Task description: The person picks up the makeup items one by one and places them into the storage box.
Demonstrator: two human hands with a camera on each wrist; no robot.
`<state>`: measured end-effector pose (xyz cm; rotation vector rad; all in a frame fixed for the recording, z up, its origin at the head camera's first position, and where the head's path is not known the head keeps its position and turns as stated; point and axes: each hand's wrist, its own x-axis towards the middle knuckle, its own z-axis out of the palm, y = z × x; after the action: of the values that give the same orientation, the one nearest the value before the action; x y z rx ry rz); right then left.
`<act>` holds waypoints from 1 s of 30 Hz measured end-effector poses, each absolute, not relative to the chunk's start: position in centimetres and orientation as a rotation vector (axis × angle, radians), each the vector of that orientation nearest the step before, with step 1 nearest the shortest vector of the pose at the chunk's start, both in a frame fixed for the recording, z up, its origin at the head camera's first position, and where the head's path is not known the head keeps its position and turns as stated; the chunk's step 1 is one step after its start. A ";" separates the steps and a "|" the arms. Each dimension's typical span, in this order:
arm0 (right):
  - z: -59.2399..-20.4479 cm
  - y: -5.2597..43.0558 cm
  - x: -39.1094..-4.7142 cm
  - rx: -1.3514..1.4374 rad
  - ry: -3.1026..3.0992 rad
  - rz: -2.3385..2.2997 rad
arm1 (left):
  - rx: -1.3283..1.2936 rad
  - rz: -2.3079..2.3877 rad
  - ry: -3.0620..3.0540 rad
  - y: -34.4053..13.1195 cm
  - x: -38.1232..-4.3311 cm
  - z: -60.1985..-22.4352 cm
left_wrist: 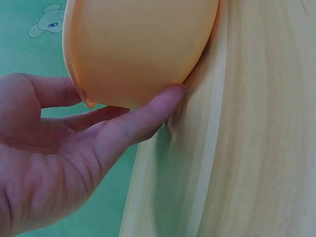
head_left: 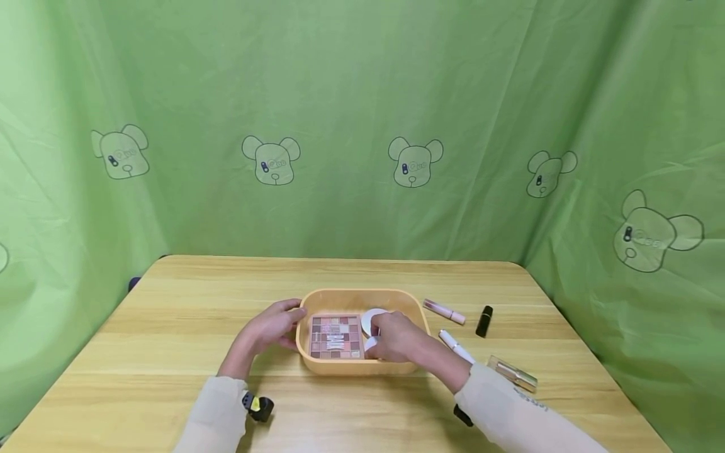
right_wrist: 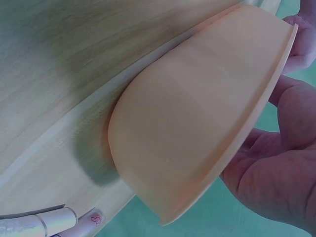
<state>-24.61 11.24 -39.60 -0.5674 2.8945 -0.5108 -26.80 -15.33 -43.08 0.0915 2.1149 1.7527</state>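
A peach-coloured plastic basin (head_left: 362,368) stands on the wooden table. My left hand (head_left: 277,324) grips its left end, thumb over the rim and fingers against the outer wall, which the left wrist view shows close up. Inside, an eyeshadow palette (head_left: 335,336) with many coloured squares lies flat on the left side. To its right is a round white compact (head_left: 369,319), partly covered by my right hand (head_left: 399,336). That hand reaches over the near rim and pinches a small white item (head_left: 370,343), mostly covered by the fingers. In the right wrist view the basin wall hides the fingertips.
Right of the basin lie a pink-capped lip gloss tube (head_left: 444,311), a black lipstick (head_left: 484,321), a white tube (head_left: 455,346) and a gold tube (head_left: 514,374) close by the right forearm. A green curtain (head_left: 340,207) hangs behind the table and at both sides.
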 end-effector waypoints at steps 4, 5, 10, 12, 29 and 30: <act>-39.5 11.3 -24.6 -0.550 2.887 -0.526 | 0.100 1.757 2.109 -15.3 -26.8 -43.1; -39.5 11.3 -24.6 -0.546 2.885 -0.530 | 0.101 1.758 2.108 -15.3 -26.8 -43.1; -39.3 11.5 -24.5 -0.541 2.876 -0.522 | 0.102 1.760 2.104 -15.3 -26.8 -43.2; -39.2 11.6 -24.5 -0.537 2.873 -0.513 | 0.102 1.761 2.104 -15.2 -26.9 -43.2; -37.1 13.4 -26.0 -0.507 2.977 -0.474 | 0.103 1.777 2.097 -15.3 -26.9 -43.2; -37.0 13.6 -26.1 -0.481 2.981 -0.482 | 0.101 1.777 2.096 -15.3 -26.9 -43.2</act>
<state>-26.14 13.56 -36.98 -0.4812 2.9814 -0.4820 -26.89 -15.29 -43.22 0.1015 2.0958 1.7775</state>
